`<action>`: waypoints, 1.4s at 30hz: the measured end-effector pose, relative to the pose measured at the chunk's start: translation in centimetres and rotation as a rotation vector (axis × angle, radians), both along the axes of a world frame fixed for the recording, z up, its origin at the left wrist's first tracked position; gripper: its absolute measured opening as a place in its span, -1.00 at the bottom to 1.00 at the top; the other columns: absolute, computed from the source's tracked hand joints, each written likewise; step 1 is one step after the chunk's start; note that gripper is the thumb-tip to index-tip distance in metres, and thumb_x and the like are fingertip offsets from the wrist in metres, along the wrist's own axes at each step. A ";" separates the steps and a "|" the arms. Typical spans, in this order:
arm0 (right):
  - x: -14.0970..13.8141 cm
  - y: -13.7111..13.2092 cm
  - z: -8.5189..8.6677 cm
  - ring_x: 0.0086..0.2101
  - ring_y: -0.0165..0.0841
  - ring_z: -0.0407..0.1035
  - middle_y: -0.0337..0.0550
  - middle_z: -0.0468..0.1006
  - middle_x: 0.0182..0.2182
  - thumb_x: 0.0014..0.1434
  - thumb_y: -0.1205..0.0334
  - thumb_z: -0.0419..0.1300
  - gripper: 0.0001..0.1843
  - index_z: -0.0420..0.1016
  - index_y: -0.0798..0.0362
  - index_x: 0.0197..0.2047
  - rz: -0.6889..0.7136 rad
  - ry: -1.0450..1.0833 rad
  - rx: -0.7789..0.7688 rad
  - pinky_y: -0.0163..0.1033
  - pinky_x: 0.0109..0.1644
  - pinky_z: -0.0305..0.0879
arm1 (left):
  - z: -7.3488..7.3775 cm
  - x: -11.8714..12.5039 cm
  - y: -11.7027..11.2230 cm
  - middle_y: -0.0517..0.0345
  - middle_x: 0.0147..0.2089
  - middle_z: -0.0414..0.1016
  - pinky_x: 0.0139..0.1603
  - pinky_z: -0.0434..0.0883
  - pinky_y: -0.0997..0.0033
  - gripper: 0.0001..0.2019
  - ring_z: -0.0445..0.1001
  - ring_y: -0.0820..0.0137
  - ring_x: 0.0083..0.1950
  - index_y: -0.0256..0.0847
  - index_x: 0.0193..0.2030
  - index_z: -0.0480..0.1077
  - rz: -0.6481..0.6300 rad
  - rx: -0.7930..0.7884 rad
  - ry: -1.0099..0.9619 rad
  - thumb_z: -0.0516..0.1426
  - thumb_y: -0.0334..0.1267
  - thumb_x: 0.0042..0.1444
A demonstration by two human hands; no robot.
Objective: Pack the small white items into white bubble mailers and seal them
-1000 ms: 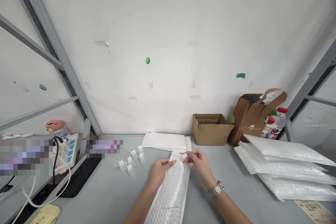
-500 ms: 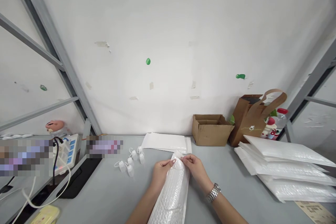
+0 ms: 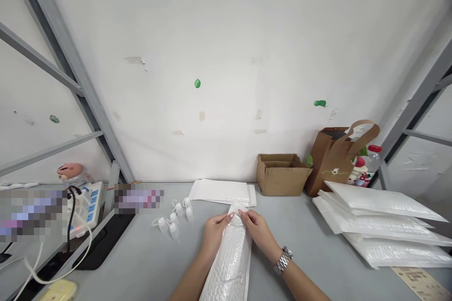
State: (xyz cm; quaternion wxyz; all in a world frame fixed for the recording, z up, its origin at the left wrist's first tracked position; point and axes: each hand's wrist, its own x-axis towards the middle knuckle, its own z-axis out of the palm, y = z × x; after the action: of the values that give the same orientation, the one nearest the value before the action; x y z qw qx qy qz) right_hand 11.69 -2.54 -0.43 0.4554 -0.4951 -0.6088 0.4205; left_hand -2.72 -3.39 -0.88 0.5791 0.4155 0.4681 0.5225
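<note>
A long white bubble mailer [image 3: 229,256] lies lengthwise before me on the grey desk, its narrow end pointing to the wall. My left hand [image 3: 214,233] pinches the left edge near that far end, thumb on top. On the opposite edge, my right hand [image 3: 258,228] grips the same end between thumb and fingers; a metal watch [image 3: 283,260] circles that wrist. Several small white bottles [image 3: 173,230] with looped caps stand left of my left hand. Just beyond the mailer's tip lie flat white mailers [image 3: 219,190].
Filled-looking white bubble mailers [image 3: 384,221] are stacked at the right. An open cardboard box [image 3: 282,181] and a brown paper bag [image 3: 326,164] stand by the wall. At left are a power strip [image 3: 88,209] with cables and a black mat [image 3: 100,242].
Both hands stay on the far end of the mailer, with the right fingers shifted slightly along it. The whole view has moved a little.
</note>
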 end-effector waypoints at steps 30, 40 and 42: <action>3.6 -4.4 2.3 -0.21 -0.24 0.39 -0.13 0.56 -0.17 -0.02 0.08 0.19 -0.75 0.59 -0.04 -0.29 0.037 0.183 -0.072 -0.22 -0.18 0.29 | 2.2 -0.1 -0.8 0.01 -0.27 0.58 -0.25 0.38 0.39 -0.47 0.52 0.28 -0.27 -0.27 -0.10 0.45 -0.273 -0.115 -0.174 0.29 0.00 -0.21; 5.1 -5.3 4.4 -0.63 -0.44 0.23 -0.23 0.52 -0.53 -0.08 0.00 0.24 -0.60 0.54 0.02 -0.18 -0.078 0.033 -0.093 -0.34 -0.59 0.18 | 2.2 0.8 -1.4 -0.02 -0.24 0.59 -0.10 0.38 0.29 -0.45 0.52 0.21 -0.18 -0.25 -0.10 0.44 -0.300 -0.099 -0.133 0.33 -0.07 -0.28; 7.2 -6.4 6.9 -0.59 -0.42 0.25 -0.20 0.54 -0.46 -0.05 0.03 0.23 -0.58 0.50 -0.01 -0.10 -0.272 -0.096 0.104 -0.33 -0.55 0.21 | 2.4 0.7 -1.3 -0.08 -0.15 0.56 -0.02 0.36 0.25 -0.45 0.51 0.18 -0.11 -0.26 -0.12 0.46 -0.297 -0.111 -0.152 0.32 -0.01 -0.28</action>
State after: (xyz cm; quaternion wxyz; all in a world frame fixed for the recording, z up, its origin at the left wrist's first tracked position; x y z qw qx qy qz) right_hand 18.88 -8.93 6.44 0.5036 -0.5683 -0.5782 0.2983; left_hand -2.03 -4.73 1.50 0.7058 0.4064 0.3845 0.4344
